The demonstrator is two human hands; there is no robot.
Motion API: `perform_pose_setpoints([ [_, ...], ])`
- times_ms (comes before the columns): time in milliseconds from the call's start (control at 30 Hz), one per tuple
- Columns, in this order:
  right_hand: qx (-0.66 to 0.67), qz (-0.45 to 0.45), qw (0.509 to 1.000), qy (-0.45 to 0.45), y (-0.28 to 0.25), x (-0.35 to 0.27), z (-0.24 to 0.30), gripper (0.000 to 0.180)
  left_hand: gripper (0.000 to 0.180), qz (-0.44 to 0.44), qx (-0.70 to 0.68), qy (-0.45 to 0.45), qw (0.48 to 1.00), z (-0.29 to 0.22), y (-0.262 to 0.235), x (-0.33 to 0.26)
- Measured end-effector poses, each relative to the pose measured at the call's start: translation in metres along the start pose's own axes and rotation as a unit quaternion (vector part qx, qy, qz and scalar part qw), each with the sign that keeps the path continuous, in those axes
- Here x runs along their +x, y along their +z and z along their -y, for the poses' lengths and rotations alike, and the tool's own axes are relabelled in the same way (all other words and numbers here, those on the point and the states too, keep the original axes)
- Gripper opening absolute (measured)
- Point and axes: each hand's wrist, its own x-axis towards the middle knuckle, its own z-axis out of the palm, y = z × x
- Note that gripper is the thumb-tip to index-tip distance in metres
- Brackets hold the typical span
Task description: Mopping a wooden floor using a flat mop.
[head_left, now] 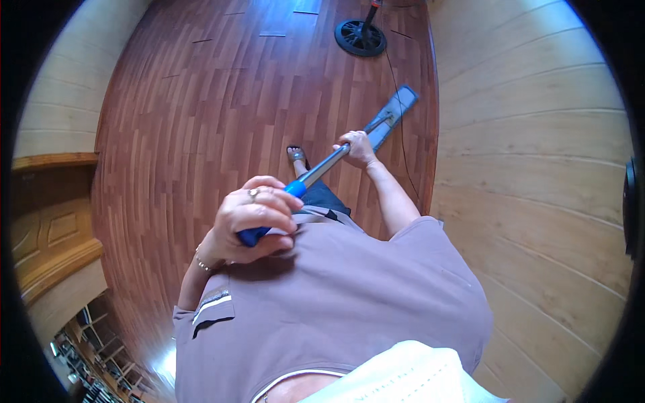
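Nearest the lens, a white quilted cloth [403,376] fills the bottom edge, and just beyond it spreads the person's mauve short-sleeved shirt [349,295] with a striped chest pocket.

Against the chest, the left hand [255,218] is curled tight around the blue grip end [254,235] of a long flat mop [349,144], fingers wrapped over the top and thumb underneath; a ring sits on one finger and a thin bracelet [201,262] on the wrist. From that fist the silver metal shaft [322,166] runs up and to the right, with a second blue collar just past the knuckles. Further along, the right hand [356,149] is closed round the shaft, the arm stretched out from the shoulder.

Past the right hand, the shaft meets the grey rectangular mop head [395,111], which lies flat on the reddish-brown wooden plank floor [201,121], close to the pale panelled wall [531,168] on the right. A sandalled foot [297,156] shows on the planks just left of the shaft.

At the top, well away from the mop head, stands a black round ribbed base [361,37] with a dark pole rising from it; a thin dark cord [402,134] trails from there along the floor beside the wall. A carved light wooden fitting [54,228] sits at the left edge.
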Motion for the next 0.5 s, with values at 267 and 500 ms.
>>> perform_pose_setpoints([
  [267, -0.011, -0.017, 0.999, 0.035, -0.006, -0.054, 0.002, 0.029, 0.011, 0.007, -0.026, -0.025, 0.999, -0.007, 0.006, 0.001],
  [500, 0.036, 0.024, 0.997, 0.061, -0.012, -0.074, 0.066, 0.033, 0.012, -0.016, -0.083, -0.034, 0.996, -0.04, -0.014, -0.013],
])
